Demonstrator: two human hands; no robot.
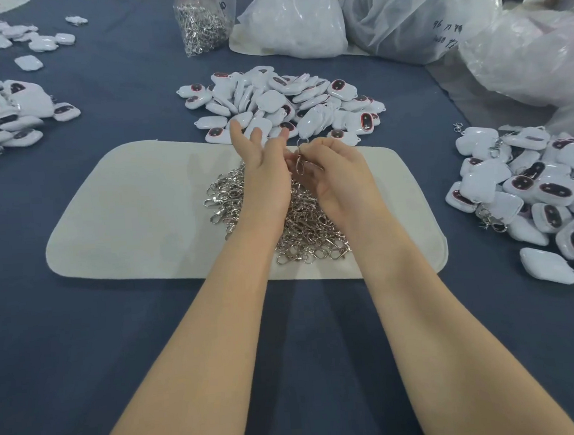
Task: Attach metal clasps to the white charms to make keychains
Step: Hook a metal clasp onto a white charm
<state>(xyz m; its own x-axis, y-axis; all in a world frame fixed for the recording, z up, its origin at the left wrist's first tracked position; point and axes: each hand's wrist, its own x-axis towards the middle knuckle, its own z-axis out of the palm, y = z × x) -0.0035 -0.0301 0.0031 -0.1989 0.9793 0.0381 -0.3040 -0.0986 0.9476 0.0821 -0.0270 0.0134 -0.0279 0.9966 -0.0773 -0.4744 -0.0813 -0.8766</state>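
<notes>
Silver metal clasp sits pinched in the curled fingers of the right hand, above the heap of clasps on a cream mat. Beside it the left hand holds its fingers straight and spread, hiding part of the heap. White charms are piled just beyond the mat. Charms with clasps lie to the right, and a bag of clasps stands at the back.

Can't see where the left hand meets the clasp. Its thumb's tucked behind, so no idea if it's pinching. The right hand curls round it, fingertips out of sight. The clasp pile under both hands is partly covered. The charm heap right of the right hand runs off frame. The scribble on the bag beyond is unreadable.
</notes>
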